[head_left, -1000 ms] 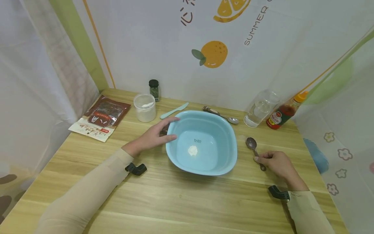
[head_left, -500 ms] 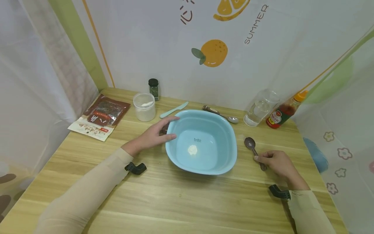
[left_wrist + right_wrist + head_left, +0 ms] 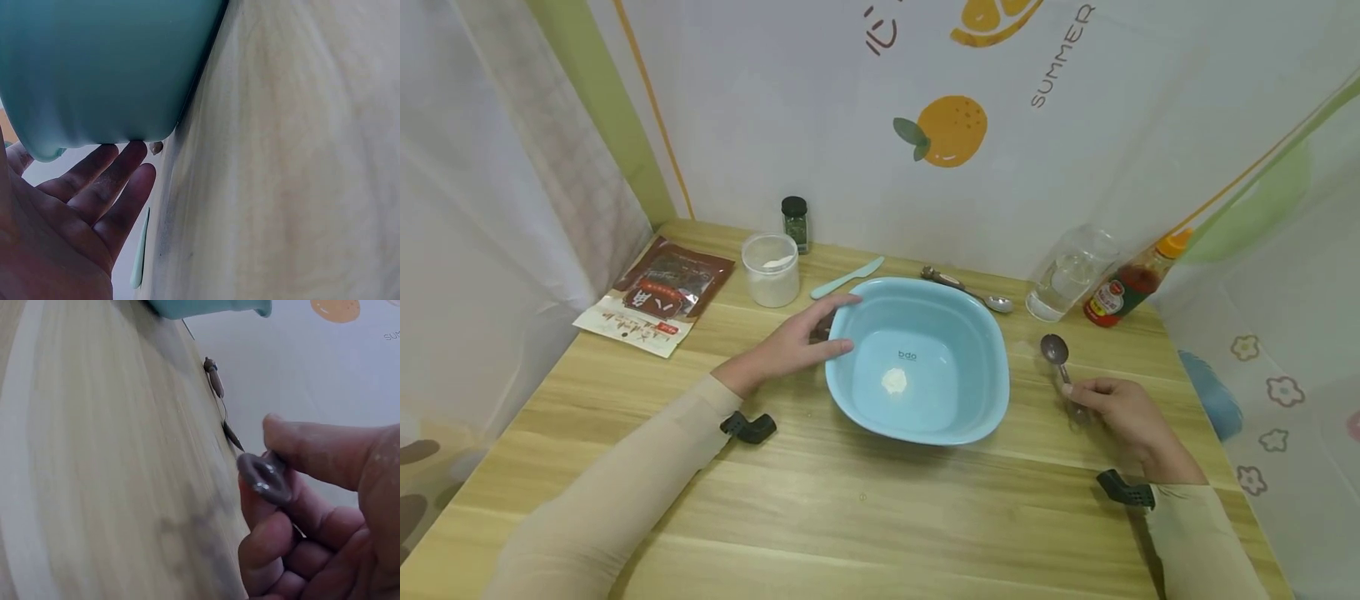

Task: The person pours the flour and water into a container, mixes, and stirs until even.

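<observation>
My left hand (image 3: 790,337) holds the left rim of a light blue basin (image 3: 988,367), thumb and index finger over the edge. In the left wrist view, other fingertips (image 3: 140,178) rest close against the outer wall. A small patch of white powder (image 3: 894,382) lies on the basin's floor. On the right, my right hand (image 3: 1123,408) pinches a dark brown spoon (image 3: 1055,350) by its handle, bowl pointing away. The handle's looped end (image 3: 265,479) shows between thumb and fingers in the right wrist view, raised above the table, with a shadow beneath.
Along the back of the wooden table (image 3: 820,517) stand a jar of white powder (image 3: 772,283), a black-capped spice jar (image 3: 795,225), a glass of water (image 3: 1060,283) and a sauce bottle (image 3: 1127,287). A mint knife (image 3: 847,278), a metal spoon (image 3: 998,303) and a brown food packet (image 3: 662,292) lie there.
My right hand has shifted slightly right and lifted the brown spoon, its bowl moving away from me. The left hand and basin have stayed in place.
</observation>
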